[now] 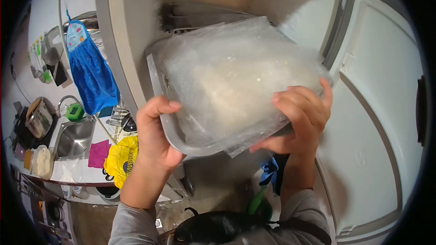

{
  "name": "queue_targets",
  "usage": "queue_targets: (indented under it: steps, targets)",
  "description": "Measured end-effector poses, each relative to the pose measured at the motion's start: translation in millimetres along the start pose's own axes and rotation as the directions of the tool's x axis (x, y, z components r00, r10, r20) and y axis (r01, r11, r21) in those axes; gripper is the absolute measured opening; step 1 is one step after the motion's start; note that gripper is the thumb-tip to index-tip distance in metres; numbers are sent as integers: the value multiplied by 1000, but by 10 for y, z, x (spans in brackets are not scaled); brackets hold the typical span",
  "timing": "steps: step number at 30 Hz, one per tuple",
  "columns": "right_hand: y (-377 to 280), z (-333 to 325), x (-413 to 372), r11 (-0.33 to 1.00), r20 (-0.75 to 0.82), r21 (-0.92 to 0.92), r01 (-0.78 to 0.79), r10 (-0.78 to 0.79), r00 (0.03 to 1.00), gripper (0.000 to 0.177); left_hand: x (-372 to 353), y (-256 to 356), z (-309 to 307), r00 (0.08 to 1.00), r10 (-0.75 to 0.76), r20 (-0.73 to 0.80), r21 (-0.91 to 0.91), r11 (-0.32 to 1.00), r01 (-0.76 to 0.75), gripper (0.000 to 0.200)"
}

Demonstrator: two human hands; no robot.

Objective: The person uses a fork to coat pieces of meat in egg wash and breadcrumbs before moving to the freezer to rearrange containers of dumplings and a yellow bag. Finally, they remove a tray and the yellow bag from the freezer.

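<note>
Grey rectangular plastic tray [181, 144], wrapped in frosted clear film [236, 68] over a pale frozen block: you held it tilted in the air at the mouth of the open white freezer compartment [131, 31]. Your left hand [152, 136] clamped the near-left rim, thumb hooked over the edge. Your right hand [302, 120] gripped the right end, fingers [295, 100] closed on film rather than rim. Risks, as judged: the slick, loose film could slide under those fingers, and the tilt could send the block or tray down.

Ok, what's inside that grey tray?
A frosty clear bag fills the tray, held by the left hand and right hand. Something whitish shows through; the tray's floor is covered.
</note>
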State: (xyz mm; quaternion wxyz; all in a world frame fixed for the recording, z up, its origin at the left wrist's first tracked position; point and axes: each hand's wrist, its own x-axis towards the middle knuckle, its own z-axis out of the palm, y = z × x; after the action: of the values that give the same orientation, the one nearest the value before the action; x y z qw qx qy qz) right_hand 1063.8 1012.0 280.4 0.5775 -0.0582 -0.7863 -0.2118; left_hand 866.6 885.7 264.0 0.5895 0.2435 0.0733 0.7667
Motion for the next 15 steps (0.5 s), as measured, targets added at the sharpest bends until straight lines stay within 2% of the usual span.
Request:
queue_targets:
  steps: [1, 2, 4, 6, 8, 10, 11, 12, 13, 14, 15]
  targets:
    - [20, -13, 2, 992, -17, -101, 79, -81, 997, 29, -4, 56, 73, 999, -30, 43, -13, 999, 30, 40]
    - [111, -3, -2, 992, -24, -95, 80, -83, 996, 29, 12, 103, 142, 999, -22, 43, -7, 1000, 23, 40]
    - [356, 85, 60, 977, -297, -180, 112, -163, 941, 36, 97, 196, 302, 969, 36, 243, -24, 999, -32, 35]
    - [478, 85, 372, 962, -374, -214, 171, -243, 895, 39, 296, 274, 600, 936, 64, 345, 85, 991, -100, 26]
    - [553, 173, 723, 917, -354, -390, 86, -235, 905, 37, 588, 399, 726, 936, 71, 344, 309, 933, -184, 27]
    - [600, 334, 1045, 896, -326, -444, -8, -153, 933, 52, 1122, 496, 593, 946, 320, 49, 190, 927, -323, 31]
    - [620, 420, 1180, 907, -372, -419, -38, -133, 918, 36, 1394, 525, 468, 891, 449, 64, 546, 732, -407, 33]
    - [660, 497, 1310, 917, -419, -395, -62, -119, 900, 22, 1647, 554, 338, 821, 554, 137, 811, 414, -415, 36]
    - [748, 615, 1375, 944, -391, -318, -91, -43, 920, 30, 1831, 594, 221, 759, 539, 364, 926, -125, -355, 39]
    - [831, 740, 1404, 963, -355, -239, -120, 29, 934, 38, 1995, 629, 132, 725, 409, 555, 747, -629, -217, 43]
    - [880, 822, 1441, 963, -358, -244, -115, 21, 933, 38, 2181, 642, 87, 719, 411, 560, 746, -628, -222, 43]
